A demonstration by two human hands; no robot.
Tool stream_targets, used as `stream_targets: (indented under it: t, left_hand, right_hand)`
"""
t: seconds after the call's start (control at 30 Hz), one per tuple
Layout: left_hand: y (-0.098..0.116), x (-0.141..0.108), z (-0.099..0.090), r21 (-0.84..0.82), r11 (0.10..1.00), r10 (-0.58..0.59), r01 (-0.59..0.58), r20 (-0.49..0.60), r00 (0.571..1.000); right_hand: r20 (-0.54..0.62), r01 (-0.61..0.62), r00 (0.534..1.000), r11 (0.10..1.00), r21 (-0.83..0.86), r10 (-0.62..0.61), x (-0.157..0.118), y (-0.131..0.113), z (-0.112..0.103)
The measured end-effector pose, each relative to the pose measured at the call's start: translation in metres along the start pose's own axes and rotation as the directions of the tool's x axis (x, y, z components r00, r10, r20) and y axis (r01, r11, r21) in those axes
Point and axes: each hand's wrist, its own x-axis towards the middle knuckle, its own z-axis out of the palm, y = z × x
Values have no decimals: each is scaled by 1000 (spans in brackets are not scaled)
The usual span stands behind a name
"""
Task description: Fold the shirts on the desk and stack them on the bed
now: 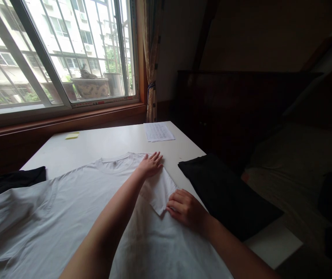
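White T-shirt (79, 205) spread on the white worktop (113, 141), collar toward the window (96, 50). Left hand (151, 164) lies on the shoulder beside the collar, fingers straight and slightly apart, not gripping. Right hand (186, 207) is at the sleeve (157, 193), fingers curled together against its edge; thumb hidden, so cannot tell whether the cloth is pinched. Sleeve lies turned inward over the body, its corner pointing toward the wearer of the camera.

Judgement: step in hand looks like setting the sleeve flat. Light, even pressure from the left palm should anchor the shoulder; right fingers do best drawing the edge straight without dragging the body. Creases on the far-left side probably want smoothing outward.

Surroundings: dark folded cloth (226, 197) just beside the right forearm, likely the main obstruction on that side. Black cloth (17, 179) borders the shirt at left. Printed sheets (159, 132) and yellow notes (72, 135) sit at the far edge, apart from the work. Right side of room dim; detail poor.
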Motion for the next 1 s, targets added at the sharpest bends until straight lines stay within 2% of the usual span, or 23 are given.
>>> stream_targets:
  t: [0.17, 0.27, 0.33, 0.4, 0.5, 0.73, 1.0]
  left_hand:
    - [29, -15, -5, 1, 999, 54, -54, -71, 996]
    - [48, -38, 2, -19, 994, 102, -104, -86, 991]
    - [53, -53, 8, -37, 992, 118, -121, -87, 989]
    - [49, -62, 11, -46, 992, 113, -116, -72, 991]
    - [35, -63, 8, -36, 997, 70, -70, -20, 997]
    - [7, -33, 6, -25, 997, -75, 75, 26, 997]
    - [-7, -18, 5, -28, 984, -174, 175, 28, 984]
  right_hand:
    - [-104, -209, 974, 976, -64, 202, -8, 18, -6]
    - [-64, -208, 977, 975, -82, 203, -14, 28, -6]
    - [-37, -199, 980, 977, -82, 197, -17, 32, -7]
    - [-33, -202, 979, 975, -90, 200, -19, 34, -9]
    - [-33, -201, 980, 975, -97, 199, -20, 35, -13]
    - [-27, -193, 981, 979, -58, 192, -19, 31, -17]
    - [-22, -214, 977, 975, -52, 213, -17, 27, -19]
